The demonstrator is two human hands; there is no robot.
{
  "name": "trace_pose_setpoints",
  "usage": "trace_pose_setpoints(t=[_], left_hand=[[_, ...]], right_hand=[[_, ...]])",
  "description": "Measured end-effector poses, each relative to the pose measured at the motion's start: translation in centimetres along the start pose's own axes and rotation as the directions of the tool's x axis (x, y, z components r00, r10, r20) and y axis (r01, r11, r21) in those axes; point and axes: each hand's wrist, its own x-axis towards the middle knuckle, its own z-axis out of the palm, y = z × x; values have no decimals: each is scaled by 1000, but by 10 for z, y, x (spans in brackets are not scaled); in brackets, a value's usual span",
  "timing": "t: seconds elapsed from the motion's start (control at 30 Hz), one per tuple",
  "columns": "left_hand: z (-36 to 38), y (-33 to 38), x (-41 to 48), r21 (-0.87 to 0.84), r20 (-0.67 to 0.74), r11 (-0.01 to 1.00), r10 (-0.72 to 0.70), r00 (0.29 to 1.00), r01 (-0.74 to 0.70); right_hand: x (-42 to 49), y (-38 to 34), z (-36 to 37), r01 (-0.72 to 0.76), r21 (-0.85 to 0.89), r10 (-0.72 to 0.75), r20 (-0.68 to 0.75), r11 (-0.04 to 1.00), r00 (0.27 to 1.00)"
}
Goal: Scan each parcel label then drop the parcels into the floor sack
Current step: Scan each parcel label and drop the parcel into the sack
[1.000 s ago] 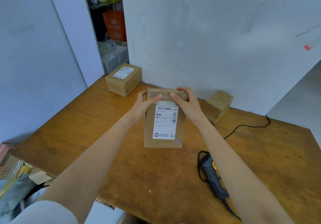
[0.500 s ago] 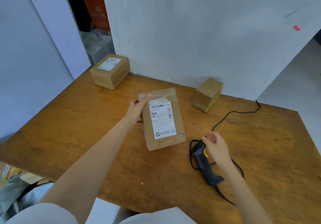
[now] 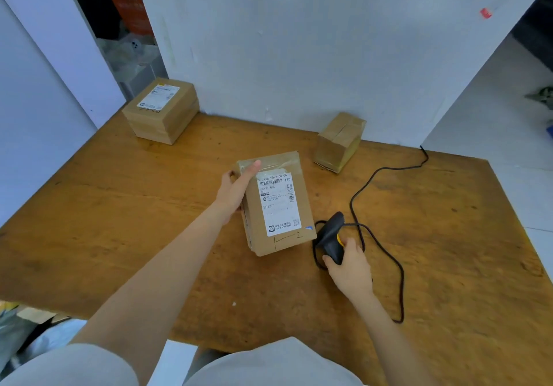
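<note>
A brown cardboard parcel [image 3: 278, 233] with a white barcode label facing up lies in the middle of the wooden table [image 3: 119, 206]. My left hand [image 3: 236, 189] grips its upper left edge, thumb on top. Just right of the parcel, my right hand [image 3: 348, 266] is wrapped around the handle of a black barcode scanner [image 3: 332, 236] with a yellow trigger; the scanner's head is tipped up off the table. Its black cable [image 3: 377, 236] loops across the table to the right.
A second labelled parcel [image 3: 163, 110] sits at the table's back left corner. A small taped box [image 3: 339, 141] stands against the back wall. Grey bags and clutter [image 3: 18, 331] lie on the floor beyond the table's left front edge.
My right hand left the parcel, reached the scanner and closed round its handle, tipping it up. My left hand still holds the parcel, which now lies slightly turned on the table.
</note>
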Motion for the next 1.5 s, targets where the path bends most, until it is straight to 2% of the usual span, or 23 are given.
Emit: trace_pose_setpoints(t=[0.07, 0.17, 0.23, 0.37, 0.47, 0.73, 1.0, 1.13, 1.27, 1.37, 1.5], left_hand=[[1, 1, 1, -7, -9, 1000, 4, 1000, -4], [1, 1, -1, -34, -22, 999, 5, 1000, -6], [4, -1, -3, -44, -26, 999, 9, 1000, -10], [10, -4, -4, -70, -29, 997, 14, 999, -16], [12, -4, -5, -79, -25, 997, 12, 1000, -14], [14, -3, -9, -86, -21, 996, 23, 999, -25], [14, -4, -10, -94, -22, 995, 31, 999, -33], [13, -4, -11, -74, -13, 997, 37, 999, -38], [8, -4, -13, -71, -11, 997, 37, 999, -38], [4, -5, -13, -85, -23, 996, 37, 999, -39], [-1, -6, -14, -76, -48, 996, 35, 998, -38]], right_hand=[[-7, -9, -13, -36, 266, 46, -31, 963, 998], [-26, -32, -45, -16, 644, 24, -4, 765, 1000], [-45, -47, -66, 55, 754, -117, 30, 655, 993], [-78, -76, -79, 192, 802, -369, 38, 566, 929], [-87, -88, -78, 226, 780, -409, 42, 584, 912], [-90, -94, -71, 183, 725, -336, 71, 664, 939], [-90, -93, -66, 200, 721, -346, 58, 664, 936], [-84, -85, -60, 242, 679, -313, -18, 694, 950], [-59, -61, -46, 218, 511, -172, -137, 831, 976], [-34, -39, -30, 138, 259, -93, -180, 956, 979], [-13, -21, -9, 5, -50, -12, -158, 999, 987]])
